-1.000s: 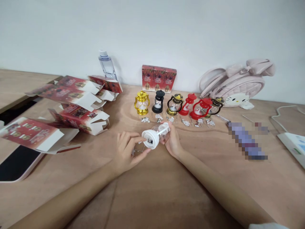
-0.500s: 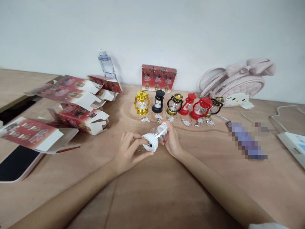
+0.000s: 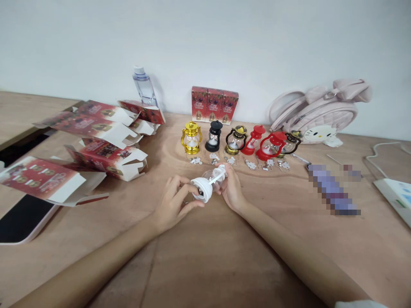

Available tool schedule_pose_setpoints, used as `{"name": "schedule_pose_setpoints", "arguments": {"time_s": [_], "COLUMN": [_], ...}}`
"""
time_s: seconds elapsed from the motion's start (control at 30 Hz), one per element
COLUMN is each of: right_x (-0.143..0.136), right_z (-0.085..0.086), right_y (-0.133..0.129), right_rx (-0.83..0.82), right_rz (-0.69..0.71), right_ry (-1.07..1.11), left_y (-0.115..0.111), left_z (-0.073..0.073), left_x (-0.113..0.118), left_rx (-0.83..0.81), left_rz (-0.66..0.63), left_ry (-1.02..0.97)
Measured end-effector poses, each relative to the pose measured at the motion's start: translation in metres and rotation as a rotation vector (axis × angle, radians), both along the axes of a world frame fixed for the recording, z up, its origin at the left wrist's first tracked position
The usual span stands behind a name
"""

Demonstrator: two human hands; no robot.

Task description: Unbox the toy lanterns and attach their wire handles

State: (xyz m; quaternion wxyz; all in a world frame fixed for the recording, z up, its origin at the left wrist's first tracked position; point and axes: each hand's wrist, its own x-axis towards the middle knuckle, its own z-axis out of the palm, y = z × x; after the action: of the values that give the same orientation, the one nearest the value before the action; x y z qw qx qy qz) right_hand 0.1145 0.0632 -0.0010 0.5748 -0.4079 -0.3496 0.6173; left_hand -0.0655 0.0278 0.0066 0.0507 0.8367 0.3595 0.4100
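A small white toy lantern with a clear globe lies tilted on its side between my hands, its hollow base facing left and toward me. My right hand is closed around the lantern's top. My left hand holds the rim of the base, its fingertips at the dark opening and its thumb below. A thin bent wire shows beside the left fingers; whether those fingers hold it I cannot tell. Beyond stand a gold lantern, a black lantern, red lanterns and bronze lanterns.
Small white pieces and wires lie before the lanterns. Opened red boxes and a phone are at left, near a water bottle. Three red boxes stand against the wall; a pink bag sits at right.
The lantern's base has turned slightly, and my left fingers have shifted a little at its rim. My right hand stays on the top.
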Motion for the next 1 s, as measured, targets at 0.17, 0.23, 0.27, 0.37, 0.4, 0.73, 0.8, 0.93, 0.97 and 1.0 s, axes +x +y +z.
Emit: {"name": "schedule_pose_setpoints", "arguments": {"time_s": [0.17,0.23,0.27,0.37,0.4,0.73,0.8,0.93,0.97,1.0], "right_x": [-0.001,-0.001,-0.001,-0.001,-0.001,0.0,0.0,0.0,0.001,0.001], "right_z": [0.0,0.001,0.001,0.003,0.003,-0.005,-0.005,-0.001,0.0,0.001], "right_y": [0.001,0.001,0.001,0.0,0.0,-0.002,-0.004,-0.008,-0.008,-0.009], "right_rx": [0.022,0.022,0.022,0.022,0.021,0.084,0.098,0.139,0.151,0.165], "right_rz": [-0.003,0.001,0.001,-0.004,-0.006,-0.072,-0.114,-0.152,-0.154,-0.157], "right_ry": [0.034,0.042,0.044,0.042,0.041,-0.059,-0.151,-0.314,-0.325,-0.326], "left_y": [0.0,0.0,0.0,0.001,0.001,0.007,0.009,0.014,0.014,0.014], "left_z": [0.001,0.002,0.002,0.003,0.003,0.004,0.005,0.007,0.007,0.007], "left_x": [0.001,0.001,0.002,0.002,0.002,0.005,0.003,-0.007,-0.012,-0.016], "left_rx": [-0.015,-0.005,-0.004,-0.008,-0.008,-0.19,-0.25,-0.22,-0.195,-0.177], "left_rz": [0.016,0.024,0.033,0.048,0.046,0.098,0.162,0.252,0.254,0.249], "left_ry": [-0.027,-0.034,-0.036,-0.053,-0.066,-0.196,-0.209,-0.165,-0.135,-0.094]}}
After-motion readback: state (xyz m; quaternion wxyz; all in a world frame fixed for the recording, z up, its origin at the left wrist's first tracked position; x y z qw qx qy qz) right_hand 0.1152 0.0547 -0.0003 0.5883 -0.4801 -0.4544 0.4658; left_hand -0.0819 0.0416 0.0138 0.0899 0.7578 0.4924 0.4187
